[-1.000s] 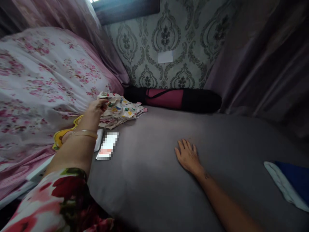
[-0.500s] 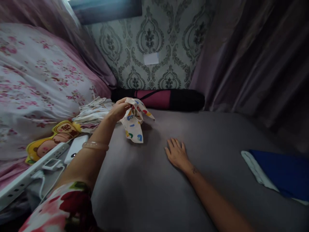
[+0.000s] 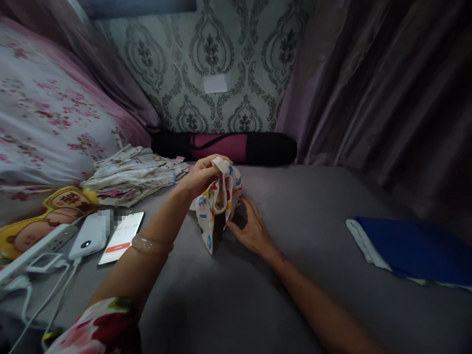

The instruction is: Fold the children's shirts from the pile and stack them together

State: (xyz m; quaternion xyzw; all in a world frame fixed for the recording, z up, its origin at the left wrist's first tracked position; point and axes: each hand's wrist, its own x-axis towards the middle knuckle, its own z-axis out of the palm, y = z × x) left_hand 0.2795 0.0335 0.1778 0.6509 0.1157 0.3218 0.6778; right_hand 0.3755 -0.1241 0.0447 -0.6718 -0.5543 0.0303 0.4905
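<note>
A small white cloth (image 3: 221, 192) with a blue, red and yellow print hangs in loose folds above the bed. My left hand (image 3: 207, 173) is closed on its upper edge, and the lower corners droop toward the sheet. Beside the cloth's right side is my right hand (image 3: 252, 228), thumb and fingers apart. Its fingertips are close to the fabric; whether they touch it I cannot tell. A grey sheet (image 3: 295, 216) covers the surface below. Left of my left hand lies a pile of light-coloured cloths (image 3: 132, 174).
On the left are a lit phone (image 3: 120, 238), a white power bank (image 3: 90, 236), a power strip (image 3: 44, 255) with cables and a yellow cartoon cushion (image 3: 55, 214). A black-and-pink roll bag (image 3: 224, 147) lies along the wall. A folded blue cloth (image 3: 409, 248) is at right.
My right hand has lifted from the sheet and moved to the cloth's side. My left hand has brought the cloth slightly rightward. The view has turned, showing the phone.
</note>
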